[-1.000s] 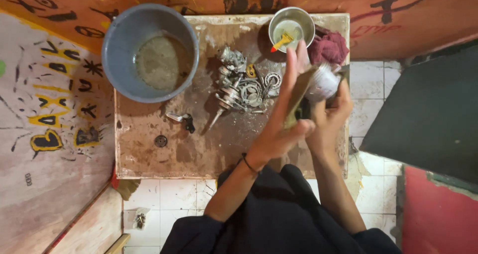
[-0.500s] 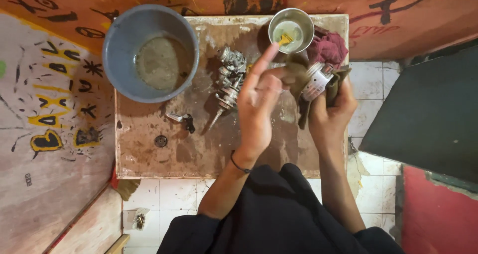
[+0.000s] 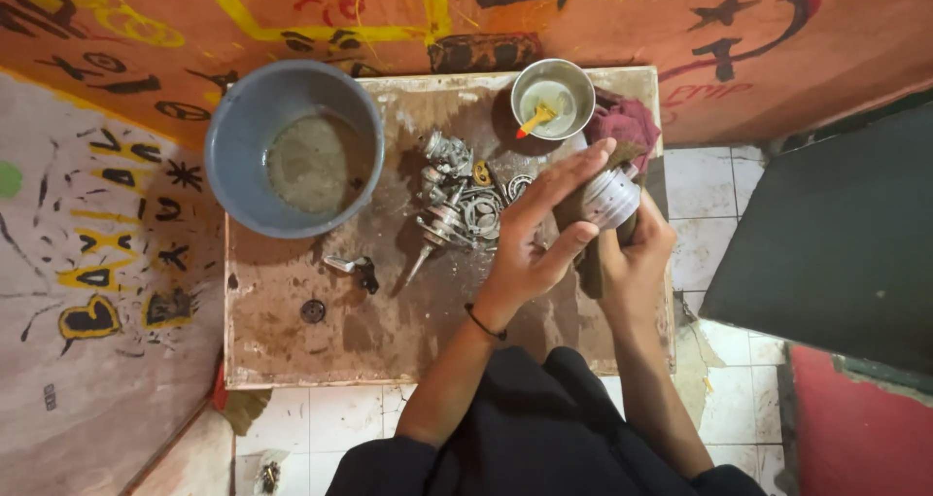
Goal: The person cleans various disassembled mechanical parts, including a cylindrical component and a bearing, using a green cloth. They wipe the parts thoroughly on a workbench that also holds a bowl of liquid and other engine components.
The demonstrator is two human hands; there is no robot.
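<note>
Right hand [image 3: 637, 253] gripped metal part [image 3: 610, 198] in a rag [image 3: 591, 263], above tabletop's [image 3: 389, 331] right edge. Left hand [image 3: 535, 239] fingers spread, rubbing rag over it. Prob. heavy, stiff, oily; hold via rag.

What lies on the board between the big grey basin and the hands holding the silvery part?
In the head view, a heap of metal engine parts lies between the grey basin and the left hand; that hand presses a brown rag onto the silvery part.
</note>
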